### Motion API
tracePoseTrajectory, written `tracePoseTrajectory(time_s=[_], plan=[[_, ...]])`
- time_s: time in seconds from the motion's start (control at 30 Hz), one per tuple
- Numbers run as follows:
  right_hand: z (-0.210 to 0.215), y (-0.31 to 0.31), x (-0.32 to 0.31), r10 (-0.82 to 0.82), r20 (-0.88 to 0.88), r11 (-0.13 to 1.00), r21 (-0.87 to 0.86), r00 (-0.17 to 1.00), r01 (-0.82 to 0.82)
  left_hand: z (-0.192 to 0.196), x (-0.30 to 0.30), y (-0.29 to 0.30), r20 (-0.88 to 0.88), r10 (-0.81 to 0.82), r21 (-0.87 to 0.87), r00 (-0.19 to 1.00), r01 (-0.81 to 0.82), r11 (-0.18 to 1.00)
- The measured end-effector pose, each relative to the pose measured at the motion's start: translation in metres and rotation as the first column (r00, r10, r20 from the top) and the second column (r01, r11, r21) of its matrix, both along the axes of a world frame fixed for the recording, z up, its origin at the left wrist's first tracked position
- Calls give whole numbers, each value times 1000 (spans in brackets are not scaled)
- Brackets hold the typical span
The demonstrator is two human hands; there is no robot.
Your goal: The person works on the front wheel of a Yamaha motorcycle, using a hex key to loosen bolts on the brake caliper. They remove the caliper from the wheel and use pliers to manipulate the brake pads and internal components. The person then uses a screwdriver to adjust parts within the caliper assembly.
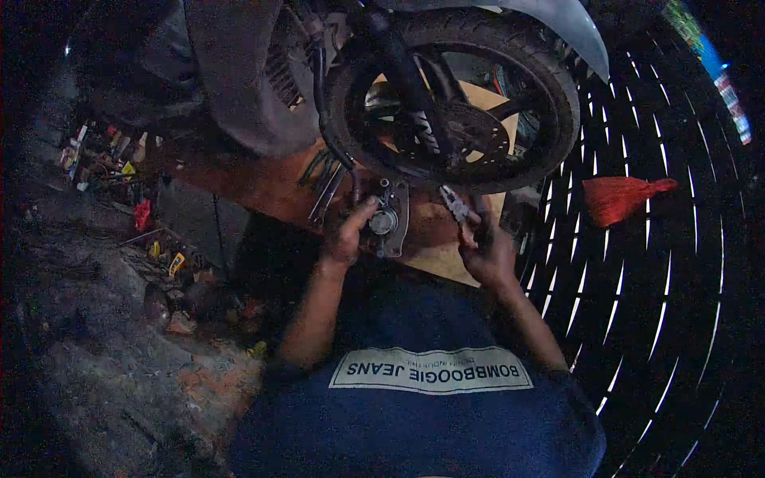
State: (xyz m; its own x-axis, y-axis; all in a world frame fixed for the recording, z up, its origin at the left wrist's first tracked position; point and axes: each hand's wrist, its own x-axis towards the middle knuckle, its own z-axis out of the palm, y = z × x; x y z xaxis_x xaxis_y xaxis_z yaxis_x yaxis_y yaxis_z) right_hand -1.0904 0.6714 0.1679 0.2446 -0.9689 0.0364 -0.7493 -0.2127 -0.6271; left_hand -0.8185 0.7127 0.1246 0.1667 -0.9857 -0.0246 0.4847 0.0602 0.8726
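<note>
My left hand (344, 236) is closed around the left side of a grey metal brake caliper (385, 221). Its round piston faces up, and the far fingers are hidden beneath it. A dark hose (320, 88) runs down to the caliper's left side. In my right hand (492, 251) is a pair of pliers (454, 205), fingers wrapped round the handles and jaws pointing up and left. The pliers are apart from the caliper, to its right. Just beyond both hands is a motorcycle front wheel (567, 119) with a drilled brake disc (478, 131).
Several tools (325, 187) lie on a brown board (279, 195) left of the caliper. Mixed small parts and tools (119, 163) clutter the far left. A grey body panel (247, 72) stands beside the wheel. On the right, a red broom head (625, 199) is against dark slats with light gaps.
</note>
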Motion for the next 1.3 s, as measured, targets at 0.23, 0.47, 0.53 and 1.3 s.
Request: tracePoseTrajectory(time_s=[0.23,0.47,0.53,1.3], plan=[[103,-26,-4,201,270,896,-440,942,-65,15,-5,-4,-20,23,76,1000,-22,997],[58,-12,-30,292,12,861,-437,956,-258,22,-11,-5,50,-6,79,999,2,997],[18,-8,-23,292,-166,930,-179,942,-320,13,-12,-6,38,4,76,999,-7,997],[-58,7,-34,341,-445,936,241,828,-256,11,-12,-3,149,24,98,989,-39,994]])
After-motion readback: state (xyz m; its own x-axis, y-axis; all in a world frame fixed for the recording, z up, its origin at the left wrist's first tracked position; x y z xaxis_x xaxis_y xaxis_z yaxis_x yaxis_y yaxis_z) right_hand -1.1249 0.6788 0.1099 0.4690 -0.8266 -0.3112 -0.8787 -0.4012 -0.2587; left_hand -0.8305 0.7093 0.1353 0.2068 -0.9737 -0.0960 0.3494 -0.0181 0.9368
